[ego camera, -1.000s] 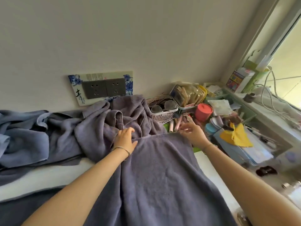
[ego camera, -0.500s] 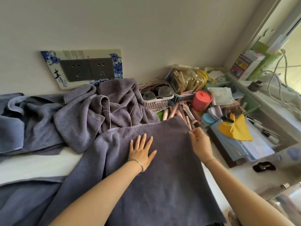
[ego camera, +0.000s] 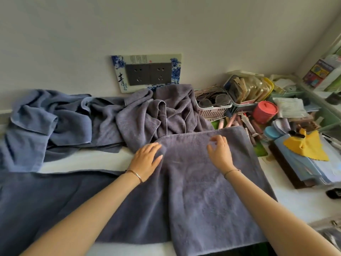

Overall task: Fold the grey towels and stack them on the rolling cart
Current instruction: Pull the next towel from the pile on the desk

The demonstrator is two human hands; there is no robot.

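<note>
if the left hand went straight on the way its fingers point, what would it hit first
The left hand would likely meet the crumpled towel heap just beyond the flat towel's far corner; depth unclear.

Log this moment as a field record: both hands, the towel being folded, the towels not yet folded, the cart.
left hand: fingers straight, resting on the left edge of the flat grey terry towel
right hand: fingers loosely bent over that towel's upper middle, nothing pinched
flat towel: spread on the white tabletop
unfolded towels: crumpled grey terry heap against the wall, below the dark wall socket
clutter at right: red round lidded tub, yellow cloth
rolling cart: not in view
</note>
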